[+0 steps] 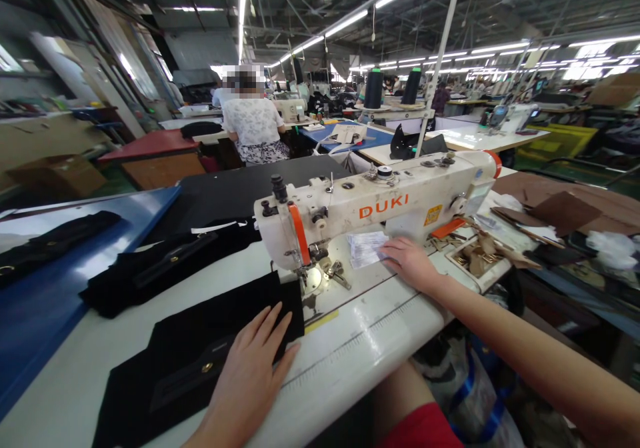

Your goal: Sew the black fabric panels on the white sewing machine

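My left hand [255, 361] lies with its fingers spread on a black fabric piece [210, 328], which carries a flap and a small gold-coloured fitting. This piece rests on the white sewing machine bed, left of the needle area. Under the arm of the sewing machine [380, 201] sits a stack of white labels [367, 249]. The fingertips of my right hand [411, 261] touch the stack's right edge, fingers mostly stretched out. No label is visibly lifted from the stack. The presser foot [306, 276] is lit and stands just beyond the black piece's corner.
More black pieces [165, 265] lie at the left, beside a blue surface [20, 321]. A tray [480, 261] of small metal parts and brown scraps is at the right. Brown sheets [575, 201] lie further right. A person [253, 125] sits ahead with their back turned.
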Demonstrator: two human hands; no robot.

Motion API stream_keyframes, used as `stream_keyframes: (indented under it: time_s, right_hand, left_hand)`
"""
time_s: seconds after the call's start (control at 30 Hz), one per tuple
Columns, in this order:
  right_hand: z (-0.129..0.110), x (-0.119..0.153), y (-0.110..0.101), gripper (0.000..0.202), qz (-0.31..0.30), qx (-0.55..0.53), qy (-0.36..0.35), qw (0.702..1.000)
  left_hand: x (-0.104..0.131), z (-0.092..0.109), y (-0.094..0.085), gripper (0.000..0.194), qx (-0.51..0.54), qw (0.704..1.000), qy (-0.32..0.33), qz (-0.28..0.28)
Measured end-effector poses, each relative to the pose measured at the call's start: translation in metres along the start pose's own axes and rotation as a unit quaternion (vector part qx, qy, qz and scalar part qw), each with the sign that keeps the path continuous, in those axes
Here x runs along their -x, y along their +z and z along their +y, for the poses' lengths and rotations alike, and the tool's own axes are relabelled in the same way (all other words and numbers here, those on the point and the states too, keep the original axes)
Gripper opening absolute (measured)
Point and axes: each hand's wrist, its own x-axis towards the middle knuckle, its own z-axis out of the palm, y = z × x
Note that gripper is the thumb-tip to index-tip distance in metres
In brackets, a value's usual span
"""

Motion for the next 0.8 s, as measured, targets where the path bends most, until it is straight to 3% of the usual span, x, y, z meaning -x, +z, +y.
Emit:
stream_keyframes:
  time_s: [0.1,0.23,0.4,0.53,0.63,0.8]
  right_hand:
    - [0.001,-0.004,0.0,0.014,-0.063,0.05,0.003,0.997]
    - [0.0,-0.01,0.003,0.015,-0.084,0.099,-0.005,0.992]
    - [0.001,-0.01,0.005,0.014,-0.039,0.104,-0.002,0.994]
    - [-0.006,-0.014,-0.004,0.014,0.004,0.078,0.027,0.997]
    - [-0.032,-0.018,-0.016,0.017,0.011,0.061,0.015,0.998]
    - [-0.121,-0.023,-0.02,0.019,-0.02,0.02,-0.086,0.996]
  left_hand:
    - [-0.001,0.003,0.005,0.05,0.012,0.999,-0.011,-0.029]
    - [-0.004,0.007,0.006,0.049,0.023,0.999,-0.017,-0.043]
    - [-0.002,0.01,0.008,0.049,0.021,0.998,-0.027,-0.048]
    - [0.0,0.01,0.007,0.047,0.037,0.998,-0.041,-0.014]
    - [-0.001,0.014,-0.004,0.043,0.059,0.997,-0.034,0.047]
    - [-0.01,0.038,-0.026,0.048,0.053,0.991,0.033,0.117]
